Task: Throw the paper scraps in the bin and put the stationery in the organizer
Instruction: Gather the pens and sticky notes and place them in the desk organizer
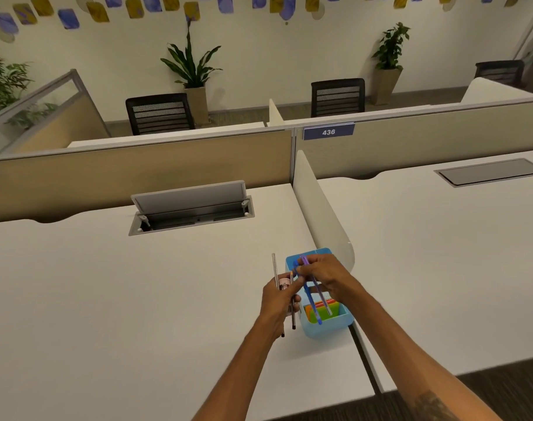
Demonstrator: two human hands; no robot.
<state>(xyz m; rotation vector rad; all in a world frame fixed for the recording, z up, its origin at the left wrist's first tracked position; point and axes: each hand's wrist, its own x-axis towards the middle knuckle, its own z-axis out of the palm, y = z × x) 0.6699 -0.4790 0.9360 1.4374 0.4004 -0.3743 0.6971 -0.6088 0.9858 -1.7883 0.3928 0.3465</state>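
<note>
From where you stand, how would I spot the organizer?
Take the white desk with the open cable hatch and follow its right edge to the rounded white divider. At the divider's near end sits the organizer: the only pale blue box there, with bright notes in its near compartment.

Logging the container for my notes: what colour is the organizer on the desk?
Light blue; the organizer shows best in the head view.

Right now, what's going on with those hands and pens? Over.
Left hand grips a pen bundle. Right hand pinches blue and purple pens above the organizer. Nothing in the way.
</note>
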